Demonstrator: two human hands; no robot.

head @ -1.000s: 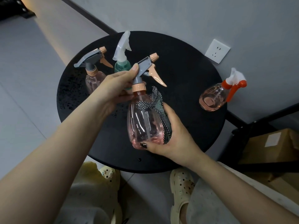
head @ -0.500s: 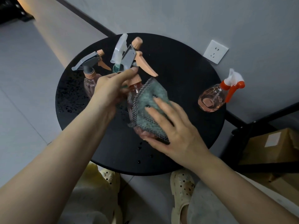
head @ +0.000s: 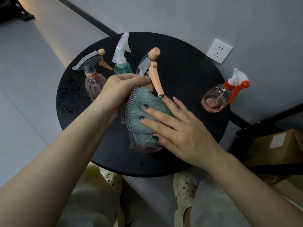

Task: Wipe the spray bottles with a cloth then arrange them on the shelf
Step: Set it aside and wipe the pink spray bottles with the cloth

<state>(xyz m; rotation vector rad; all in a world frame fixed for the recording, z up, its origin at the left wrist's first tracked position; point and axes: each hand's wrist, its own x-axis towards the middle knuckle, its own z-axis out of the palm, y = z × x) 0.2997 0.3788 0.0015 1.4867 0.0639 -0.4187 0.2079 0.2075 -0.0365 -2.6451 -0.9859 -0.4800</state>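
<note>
the green cloth (head: 144,117) and the right hand (head: 178,128) hide almost all the body of the held pink bottle (head: 147,149), its neck is hidden under the left hand (head: 119,89), and both forearms are cut off by the bottom edge.

On the round table (head: 188,76), two spray bottles (head: 91,82) (head: 122,63) are standing at the rear left, a third (head: 218,97) is lying at the right edge, and the held bottle (head: 150,66) is sitting between them, under the cloth (head: 144,118)

Round black table (head: 188,82) set against grey wall (head: 180,17), white wall socket (head: 219,50), dark skirting strip (head: 91,18), pale tiled floor (head: 21,89), cardboard box (head: 277,148) beside black frame (head: 255,122)
</note>
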